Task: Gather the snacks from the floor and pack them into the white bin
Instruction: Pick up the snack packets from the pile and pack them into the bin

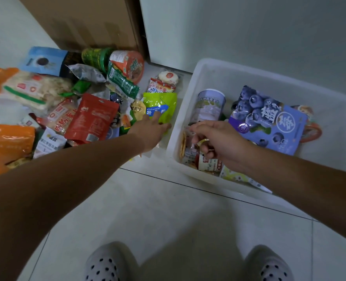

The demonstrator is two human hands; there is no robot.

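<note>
The white bin [190,94] stands on the floor at the right. It holds a blueberry bag [269,120], a pale canister [209,107] and cracker packs [190,153]. A heap of snacks lies on the floor to the left. At its near edge, beside the bin, lies a green pistachio bag [161,104]. My left hand [149,131] reaches onto that bag's lower edge, with a finger stretched over it and the thumb at its corner. My right hand [214,141] hovers over the bin's near left corner above the cracker packs, fingers loosely curled and holding nothing.
The heap includes a red pouch [93,118], orange bags [5,142], a blue coffee bag [44,60], a round noodle cup [127,64] and a rice-cracker pack [164,82]. A cardboard box [80,23] and a white wall stand behind. My spotted slippers [107,264] are on tiles below.
</note>
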